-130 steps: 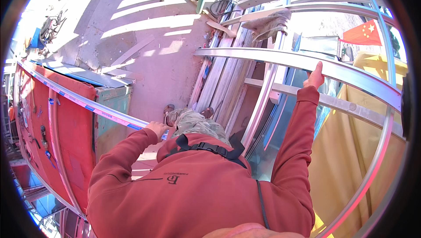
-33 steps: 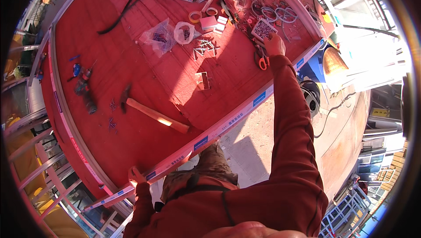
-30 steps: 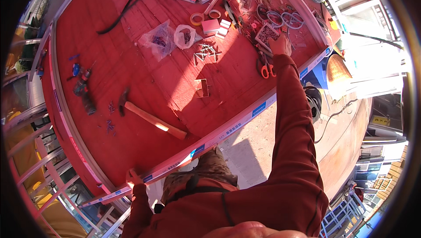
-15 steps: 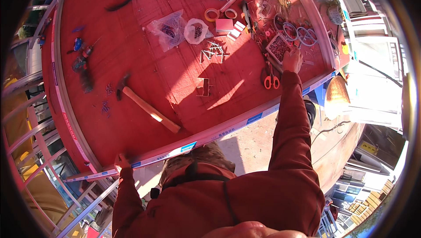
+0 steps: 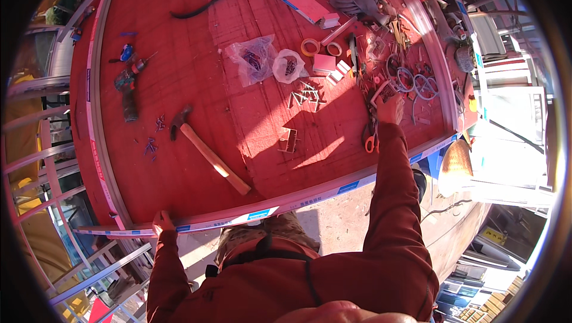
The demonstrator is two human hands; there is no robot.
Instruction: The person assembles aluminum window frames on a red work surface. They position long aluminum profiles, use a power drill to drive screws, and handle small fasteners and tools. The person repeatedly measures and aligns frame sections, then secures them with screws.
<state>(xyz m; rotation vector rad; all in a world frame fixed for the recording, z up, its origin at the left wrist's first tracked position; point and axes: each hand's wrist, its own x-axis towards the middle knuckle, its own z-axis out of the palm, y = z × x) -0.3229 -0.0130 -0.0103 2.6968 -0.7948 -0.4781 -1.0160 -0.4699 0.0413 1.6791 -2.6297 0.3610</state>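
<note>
At one tabletop (image 5: 185, 70): two hands (image 5: 391, 108), one tray (image 5: 379, 92), one hammer (image 5: 207, 154).

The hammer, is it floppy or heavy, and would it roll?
The hammer would probably feel stiff: its wooden handle is thick and straight. Its head looks metal, so that end may dip. Jutting sideways, the head probably stops it rolling.
</note>
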